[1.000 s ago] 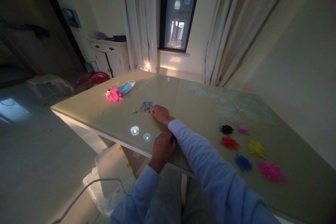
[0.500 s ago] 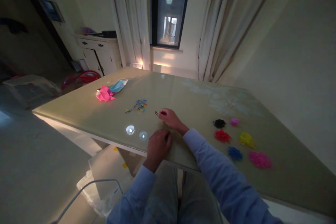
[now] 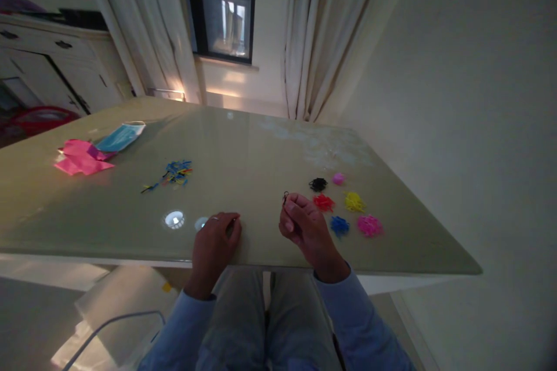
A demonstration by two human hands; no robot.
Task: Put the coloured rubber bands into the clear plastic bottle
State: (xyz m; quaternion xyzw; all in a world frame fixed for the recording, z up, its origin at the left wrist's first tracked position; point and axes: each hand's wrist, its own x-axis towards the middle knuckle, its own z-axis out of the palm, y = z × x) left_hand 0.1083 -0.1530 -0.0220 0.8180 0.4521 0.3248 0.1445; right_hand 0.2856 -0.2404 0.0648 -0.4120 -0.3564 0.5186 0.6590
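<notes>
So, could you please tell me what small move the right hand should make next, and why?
Probably carry the dark loop forward and right to the black pile and release it there: the right hand has it pinched, its colour seems to match that pile, and the red pile beside it also holds one colour.

Both forearms come up from the bottom in blue sleeves, left forearm (image 3: pixel 180 324) angling inward, right forearm (image 3: pixel 361 324) doing pretty much the same from its side. The left hand (image 3: pixel 215 243) is just parked knuckles up — fingers loosely curled under, thumb side facing the other hand. The right hand (image 3: pixel 307 226) is the busy one — thumb (image 3: pixel 299 214) and index tip in a tight pinch, other fingers folded in, wrist (image 3: pixel 334 266) bare past the cuff.
</notes>
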